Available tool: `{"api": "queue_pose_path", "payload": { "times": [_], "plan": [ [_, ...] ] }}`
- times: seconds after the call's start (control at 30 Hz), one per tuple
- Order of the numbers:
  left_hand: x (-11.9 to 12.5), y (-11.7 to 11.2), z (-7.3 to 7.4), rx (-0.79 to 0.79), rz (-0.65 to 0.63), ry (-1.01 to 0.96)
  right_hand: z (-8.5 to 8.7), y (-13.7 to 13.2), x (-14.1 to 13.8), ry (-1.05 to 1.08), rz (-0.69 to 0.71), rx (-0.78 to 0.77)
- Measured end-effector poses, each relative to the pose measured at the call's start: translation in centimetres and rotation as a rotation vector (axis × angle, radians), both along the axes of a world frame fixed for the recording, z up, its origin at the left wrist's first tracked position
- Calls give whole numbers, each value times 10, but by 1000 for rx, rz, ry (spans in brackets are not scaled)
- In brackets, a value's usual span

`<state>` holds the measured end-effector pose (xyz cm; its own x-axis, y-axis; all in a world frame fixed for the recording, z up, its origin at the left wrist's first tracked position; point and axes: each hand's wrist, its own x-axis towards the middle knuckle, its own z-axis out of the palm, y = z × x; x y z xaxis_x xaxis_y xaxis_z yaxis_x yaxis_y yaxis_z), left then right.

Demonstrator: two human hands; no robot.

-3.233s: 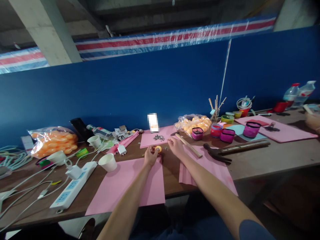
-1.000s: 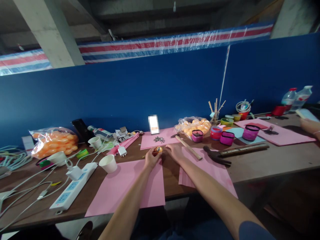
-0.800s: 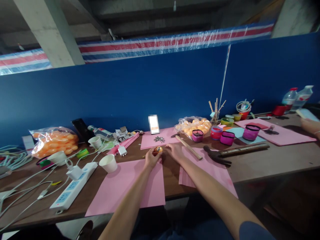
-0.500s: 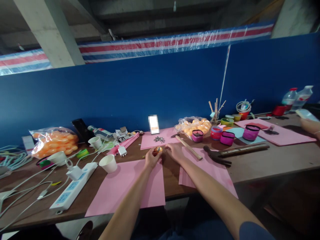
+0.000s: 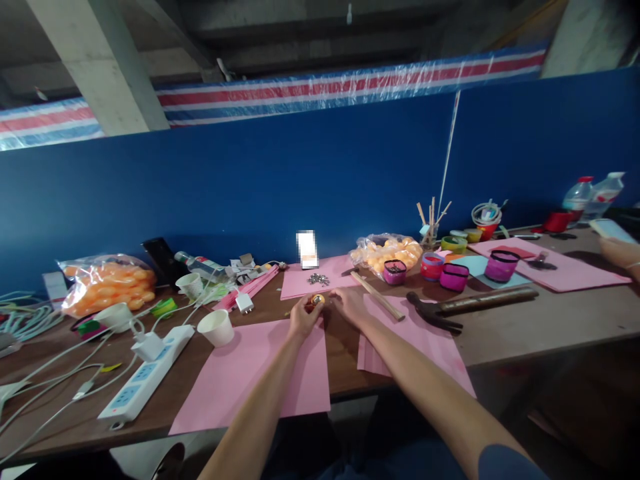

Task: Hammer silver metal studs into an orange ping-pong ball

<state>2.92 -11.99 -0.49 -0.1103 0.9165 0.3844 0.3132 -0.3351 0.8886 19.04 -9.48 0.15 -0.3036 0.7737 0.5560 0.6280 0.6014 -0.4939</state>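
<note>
Over the middle of the table, my left hand (image 5: 302, 320) has its fingers closed around a small round orange piece (image 5: 317, 301) with something dark and shiny in its top. Just to the right, my right hand (image 5: 351, 305) has its fingers curled together, close to that piece but apart from it. What those fingertips hold, if anything, is too small to tell. Beyond both hands, a little heap of shiny metal parts (image 5: 319, 279) lies on a pink sheet (image 5: 293, 285). A hammer with a pale wooden handle (image 5: 383, 300) lies beside my right hand.
A dark claw hammer (image 5: 480, 303) lies at right, near several purple containers (image 5: 454, 277). Bags of orange balls (image 5: 111, 283) stand at left and behind. A paper cup (image 5: 217, 328), a power strip (image 5: 150, 373) and cables fill the left. At far right another person's hand (image 5: 620, 252) holds a phone.
</note>
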Motion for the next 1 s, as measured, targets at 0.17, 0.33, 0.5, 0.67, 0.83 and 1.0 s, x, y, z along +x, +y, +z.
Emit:
{"api": "queue_pose_path", "payload": {
  "times": [0.17, 0.33, 0.5, 0.67, 0.83, 1.0],
  "plan": [
    [0, 0, 0, 2, 1, -15, 0, 0, 0, 24, 7, -5],
    [0, -3, 1, -1, 20, -29, -1, -1, 0, 75, 27, -24],
    [0, -2, 0, 6, 52, -41, 2, 1, -1, 190, 63, -64],
    [-3, 2, -2, 37, 57, -37, 9, 4, -5, 333, 159, -146],
    [-3, 3, -5, 16, -20, -31, 8, 4, -8, 395, 295, -230],
    [-2, 4, -5, 20, -73, -38, 2, 7, -9, 437, 373, -298]
  ]
}}
